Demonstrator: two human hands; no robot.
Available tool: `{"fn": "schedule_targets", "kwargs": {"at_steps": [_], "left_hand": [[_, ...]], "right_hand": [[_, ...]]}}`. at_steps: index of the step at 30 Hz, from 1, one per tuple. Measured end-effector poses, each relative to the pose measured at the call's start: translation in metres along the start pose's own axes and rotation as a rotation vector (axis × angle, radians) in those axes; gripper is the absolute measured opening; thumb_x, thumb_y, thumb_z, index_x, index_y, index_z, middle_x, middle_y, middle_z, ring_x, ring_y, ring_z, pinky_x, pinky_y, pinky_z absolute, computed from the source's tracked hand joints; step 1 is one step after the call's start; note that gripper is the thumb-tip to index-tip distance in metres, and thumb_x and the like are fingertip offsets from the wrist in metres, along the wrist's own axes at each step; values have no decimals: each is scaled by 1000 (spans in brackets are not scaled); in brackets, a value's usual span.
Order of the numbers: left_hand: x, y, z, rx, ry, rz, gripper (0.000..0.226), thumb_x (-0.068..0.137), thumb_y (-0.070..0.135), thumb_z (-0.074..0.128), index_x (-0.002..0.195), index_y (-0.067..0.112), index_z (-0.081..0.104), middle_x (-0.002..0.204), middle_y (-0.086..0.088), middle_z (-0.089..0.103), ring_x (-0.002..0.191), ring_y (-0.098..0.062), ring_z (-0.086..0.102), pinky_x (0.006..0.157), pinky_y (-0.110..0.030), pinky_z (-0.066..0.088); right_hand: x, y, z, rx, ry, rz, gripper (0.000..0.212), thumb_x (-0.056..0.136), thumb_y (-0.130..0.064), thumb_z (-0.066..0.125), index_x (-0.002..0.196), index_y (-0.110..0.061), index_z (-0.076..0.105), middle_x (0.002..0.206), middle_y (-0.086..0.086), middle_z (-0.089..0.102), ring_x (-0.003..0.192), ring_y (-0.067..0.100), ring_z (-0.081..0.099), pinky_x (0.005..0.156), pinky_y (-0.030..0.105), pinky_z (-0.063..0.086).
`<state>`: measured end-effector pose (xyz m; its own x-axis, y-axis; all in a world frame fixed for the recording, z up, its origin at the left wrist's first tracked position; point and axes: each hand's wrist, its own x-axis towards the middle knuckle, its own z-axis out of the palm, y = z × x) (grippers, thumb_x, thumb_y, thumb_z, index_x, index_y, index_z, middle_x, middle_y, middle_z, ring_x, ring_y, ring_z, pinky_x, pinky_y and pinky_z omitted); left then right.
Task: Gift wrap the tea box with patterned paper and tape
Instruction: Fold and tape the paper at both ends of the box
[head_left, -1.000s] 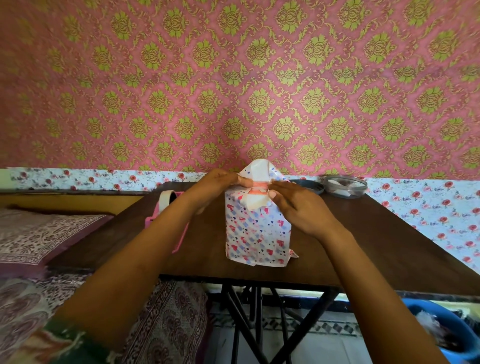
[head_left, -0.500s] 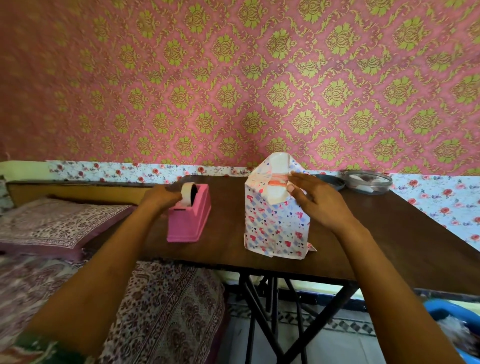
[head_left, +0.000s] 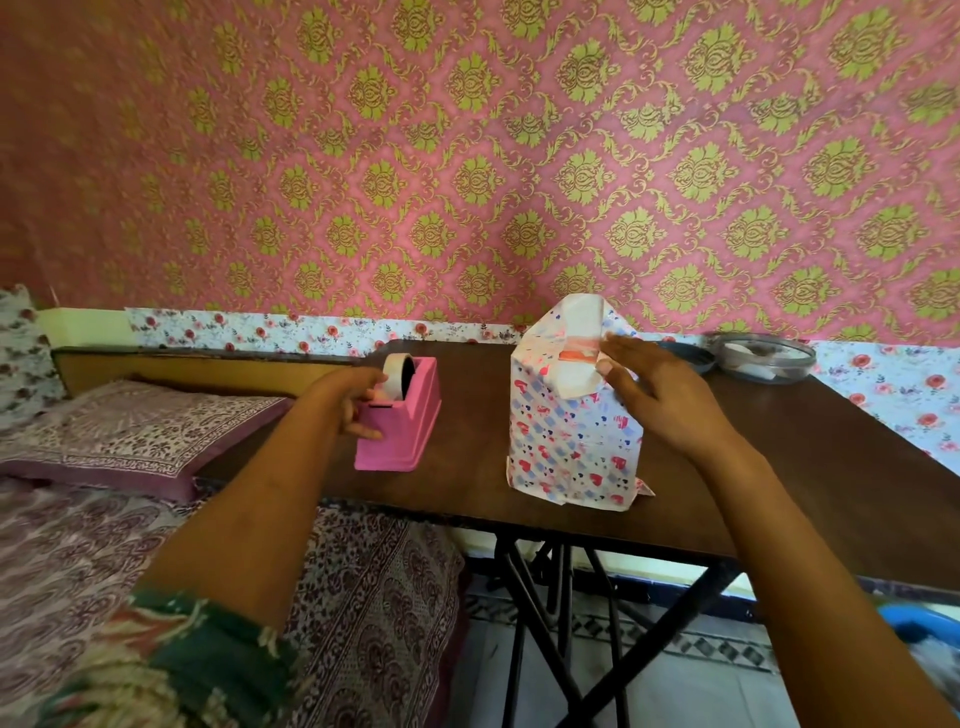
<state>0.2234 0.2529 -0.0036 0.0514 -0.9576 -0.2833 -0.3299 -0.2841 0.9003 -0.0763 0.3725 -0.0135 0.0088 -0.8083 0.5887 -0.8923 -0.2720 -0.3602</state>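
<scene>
Your left hand (head_left: 358, 402) is curled around the near end of the pink tape dispenser (head_left: 400, 421), fingers at the roll of tape (head_left: 399, 370), though you cannot tell from here whether a strip is pinched yet. Your right hand (head_left: 660, 395) lies open and flat against the upper right side of the wrapped tea box (head_left: 571, 415), fingertips (head_left: 605, 366) pressing the folded white flap near the top so it does not spring back.

That box stands upright in the middle of the tabletop (head_left: 779, 467), just right of the dispenser and apart from it, already sheathed in heart-patterned paper (head_left: 566, 452). Its top end is folded but not sealed; a patch of orange shows through the gap.

You appear to be at the taping of the top fold. Next you likely need to draw out a short strip, tear it cleanly on the cutter with one hand, and carry it over without letting go of the flap. Keep steady pressure with the right, or the fold may open.
</scene>
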Motion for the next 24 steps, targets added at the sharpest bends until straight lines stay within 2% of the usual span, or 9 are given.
{"fn": "schedule_targets", "kwargs": {"at_steps": [4, 6, 8, 11, 15, 18, 20, 22, 24], "left_hand": [[-3, 0, -1, -104, -8, 3, 31, 94, 32, 50, 114, 9, 46, 111, -10, 44, 122, -35, 41, 38, -41, 51], [-2, 1, -1, -189, -19, 25, 36, 92, 41, 49, 108, 9, 48, 113, -12, 45, 121, -35, 42, 54, -50, 54], [-1, 2, -1, -283, -11, 39, 42, 92, 47, 45, 106, 8, 51, 113, -14, 47, 119, -35, 43, 76, -60, 48], [-1, -1, 2, -394, 22, 67, 47, 92, 42, 45, 120, 5, 50, 113, -13, 49, 115, -32, 45, 93, -64, 39], [1, -22, 5, -489, 94, 113, 31, 91, 33, 54, 110, 9, 55, 111, -10, 54, 106, -29, 48, 87, -56, 47], [7, -40, 8, -531, 149, 137, 39, 86, 20, 63, 121, 4, 56, 121, -11, 54, 105, -26, 51, 78, -45, 52], [8, -46, 10, -549, 173, 149, 41, 85, 13, 66, 121, -2, 54, 115, -11, 54, 102, -26, 52, 80, -41, 52], [8, -51, 12, -554, 184, 137, 39, 84, 11, 66, 118, -4, 55, 114, -15, 54, 109, -29, 53, 81, -38, 51], [11, -59, 13, -531, 196, 110, 30, 84, 10, 67, 108, -4, 58, 120, -18, 55, 116, -31, 52, 81, -38, 51]], "right_hand": [[1, 2, 2, 15, 6, 2, 64, 86, -53, 28, 134, -18, 49, 144, 2, 43, 135, 19, 37, 106, 37, 36], [1, 3, 3, 20, 5, 2, 63, 87, -53, 29, 135, -18, 49, 144, 2, 43, 135, 19, 36, 107, 38, 35], [0, 2, 3, 30, 5, 4, 63, 87, -53, 29, 135, -18, 49, 145, 2, 43, 136, 19, 36, 108, 39, 35], [0, 1, 3, 50, 8, 14, 65, 85, -54, 28, 135, -17, 48, 145, 2, 42, 136, 19, 35, 109, 38, 33], [0, 2, 3, 53, 14, 10, 63, 87, -52, 30, 135, -17, 48, 145, 3, 42, 136, 21, 35, 109, 40, 34], [1, 3, 4, 56, 14, 17, 61, 88, -51, 32, 135, -17, 48, 144, 4, 43, 136, 21, 36, 108, 41, 36], [1, 4, 4, 57, 14, 19, 55, 93, -50, 37, 135, -17, 48, 144, 3, 43, 136, 20, 36, 108, 41, 36], [2, 5, 5, 57, 17, 18, 47, 96, -42, 40, 136, -17, 48, 145, 3, 42, 136, 21, 35, 109, 40, 34], [2, 5, 4, 56, 14, 14, 48, 96, -43, 39, 136, -17, 48, 145, 3, 42, 136, 21, 35, 110, 41, 33]]}}
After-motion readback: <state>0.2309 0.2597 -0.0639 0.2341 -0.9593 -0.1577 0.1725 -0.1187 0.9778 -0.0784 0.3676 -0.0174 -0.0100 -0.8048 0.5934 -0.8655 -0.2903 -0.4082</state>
